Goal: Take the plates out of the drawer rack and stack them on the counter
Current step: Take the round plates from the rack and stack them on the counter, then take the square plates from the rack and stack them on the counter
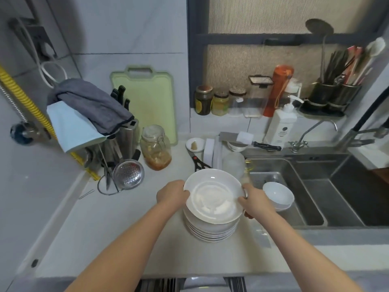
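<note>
A stack of several white plates (210,231) stands on the pale counter (109,224), just left of the sink. A white top plate (213,196) is held level over the stack, slightly offset toward the back. My left hand (171,193) grips its left rim and my right hand (255,200) grips its right rim. At the bottom edge the open drawer rack (166,284) shows dark wires, with the rim of another plate (202,281) in it.
A white bowl (277,196) sits in the steel sink (315,186) to the right. Scissors (199,162), a plastic cup (233,164), a glass jar (155,147), a strainer (128,174) and a knife block (124,135) crowd the back of the counter.
</note>
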